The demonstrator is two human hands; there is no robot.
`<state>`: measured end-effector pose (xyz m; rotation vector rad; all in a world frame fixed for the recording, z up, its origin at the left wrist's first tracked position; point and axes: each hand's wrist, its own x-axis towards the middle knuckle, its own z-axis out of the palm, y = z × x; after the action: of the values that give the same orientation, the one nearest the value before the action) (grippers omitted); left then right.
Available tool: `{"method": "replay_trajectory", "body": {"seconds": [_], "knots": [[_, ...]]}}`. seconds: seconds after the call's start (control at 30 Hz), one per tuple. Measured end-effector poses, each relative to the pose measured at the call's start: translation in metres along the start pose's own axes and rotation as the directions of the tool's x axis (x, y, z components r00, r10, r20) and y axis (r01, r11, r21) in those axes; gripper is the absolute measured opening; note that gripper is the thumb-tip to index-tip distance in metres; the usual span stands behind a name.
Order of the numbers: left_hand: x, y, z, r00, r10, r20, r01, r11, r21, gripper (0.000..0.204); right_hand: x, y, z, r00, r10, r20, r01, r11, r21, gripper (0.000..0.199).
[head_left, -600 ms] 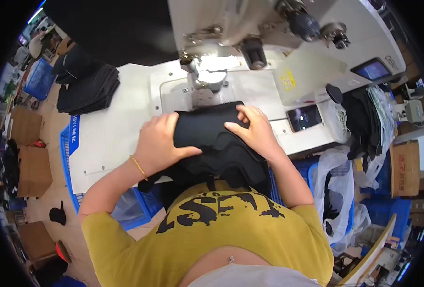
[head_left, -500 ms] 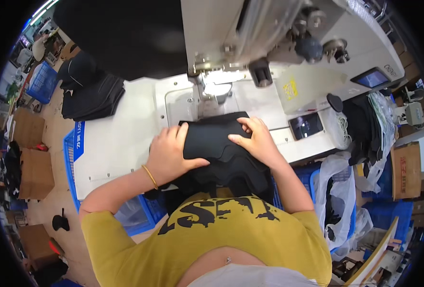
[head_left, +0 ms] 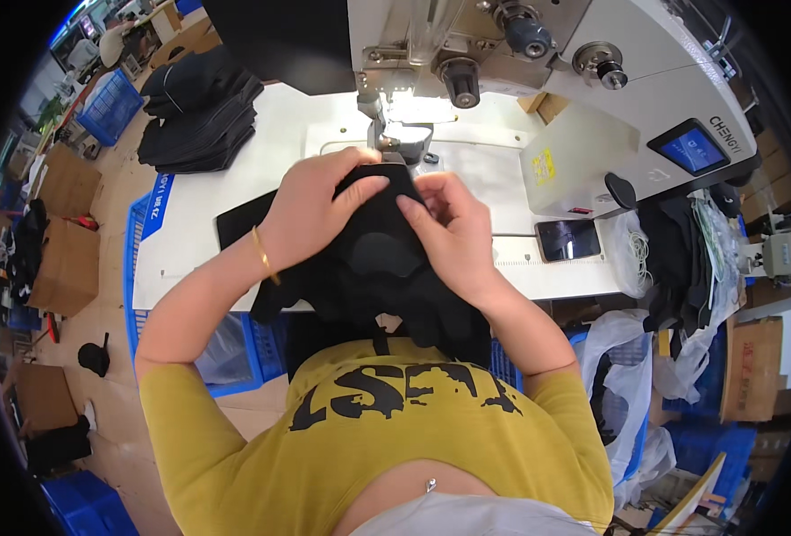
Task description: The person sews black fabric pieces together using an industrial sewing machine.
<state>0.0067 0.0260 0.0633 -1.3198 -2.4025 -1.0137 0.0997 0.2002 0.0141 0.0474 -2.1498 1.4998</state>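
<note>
Your left hand [head_left: 313, 205] and right hand [head_left: 453, 234] pinch the black fabric [head_left: 379, 216]; slack past the bench's near edge [head_left: 556, 288] could drag it askew.

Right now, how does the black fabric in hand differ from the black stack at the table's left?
The black fabric is held by the left hand and right hand, while the black stack is touched by neither. The black fabric droops over the near edge of the table; the black stack lies farther back, in layers. Both are black.
</note>
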Motion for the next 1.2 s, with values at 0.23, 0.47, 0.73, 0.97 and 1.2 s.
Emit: {"method": "replay_trajectory", "body": {"seconds": [0.23, 0.47, 0.73, 0.97, 1.2], "knots": [[0.046, -0.063, 0.001, 0.928, -0.254, 0.271, 0.360, 0.794, -0.489, 0.018, 0.020, 0.009, -0.004, 0.901, 0.303, 0.312, -0.384, 0.890, 0.244, 0.019], [0.058, -0.069, 0.014, 0.862, -0.377, 0.339, 0.501, 0.542, -0.674, 0.015, 0.032, 0.003, -0.004, 0.855, 0.374, 0.358, -0.498, 0.783, 0.372, 0.019], [0.067, -0.070, 0.014, 0.825, -0.437, 0.359, 0.563, 0.578, -0.591, 0.019, 0.033, 0.006, -0.003, 0.837, 0.423, 0.348, -0.540, 0.745, 0.392, 0.019], [0.071, -0.083, 0.012, 0.888, -0.349, 0.299, 0.458, 0.726, -0.513, 0.017, 0.033, 0.006, 0.002, 0.839, 0.416, 0.352, -0.533, 0.759, 0.373, 0.018], [0.020, -0.061, 0.006, 0.870, 0.432, -0.237, -0.356, 0.884, 0.302, 0.029, 0.024, 0.001, -0.009, 0.804, 0.434, 0.406, -0.566, 0.768, 0.300, 0.023]]}}
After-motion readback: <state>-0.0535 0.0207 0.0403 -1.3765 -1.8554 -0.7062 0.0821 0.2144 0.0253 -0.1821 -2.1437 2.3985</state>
